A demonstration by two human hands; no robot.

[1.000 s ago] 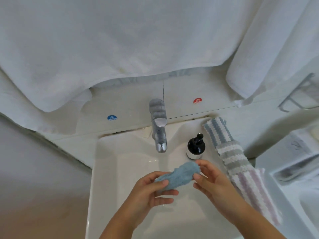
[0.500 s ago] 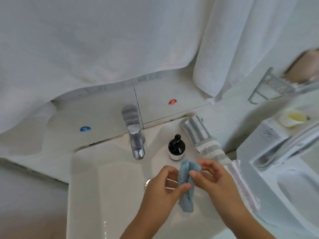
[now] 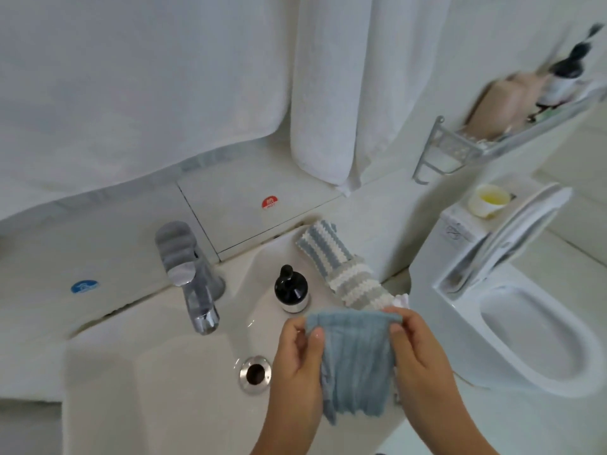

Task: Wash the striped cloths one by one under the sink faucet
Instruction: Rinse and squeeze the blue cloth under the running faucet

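Since the frame half a second ago the blue cloth (image 3: 356,359) has been opened out: it was bunched and folded between the hands, and now it hangs spread flat with its top edge stretched from one hand to the other. The view has also swung right, so the faucet (image 3: 189,274) sits further left and more of the toilet (image 3: 512,323) shows.

In the head view, the left hand (image 3: 300,359) pinches the cloth's upper left corner between thumb and curled fingers. The right hand (image 3: 415,349) pinches the upper right corner the same way. The cloth hangs over the right part of the white sink (image 3: 131,389), to the right of the round metal drain (image 3: 255,374) and well apart from the faucet spout. No water stream is visible under the spout.

On the sink's back right rim a black pump bottle (image 3: 291,289) stands upright. Just beside it, striped cloths (image 3: 338,267) lie in a row along the rim: a blue-and-white one at the back and a grey-and-white one nearer, whose near end lies behind the held cloth. White towels (image 3: 323,93) hang on the wall above. A wall shelf (image 3: 476,146) at upper right carries blurred bottles, and a small cup (image 3: 489,200) sits on the toilet tank.
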